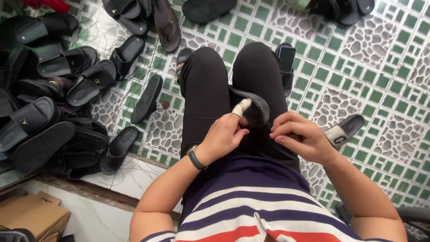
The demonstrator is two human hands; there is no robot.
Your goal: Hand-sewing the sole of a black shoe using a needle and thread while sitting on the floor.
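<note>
A black slide sandal (253, 104) stands wedged between my knees on my lap, sole edge up. My left hand (226, 132) grips its near edge, with a white bandage wrapped round the index finger and a dark watch on the wrist. My right hand (298, 134) is closed next to the sandal's right side, fingers pinched together over something small and dark that I cannot make out. I sit in black trousers and a striped shirt.
A heap of black sandals (49, 107) lies on the left over loose thread. Single sandals (148, 99) lie near my left knee, one grey-strapped sandal (344, 131) by my right hand. Green tiled floor (380, 67) all round; cardboard box (31, 215) bottom left.
</note>
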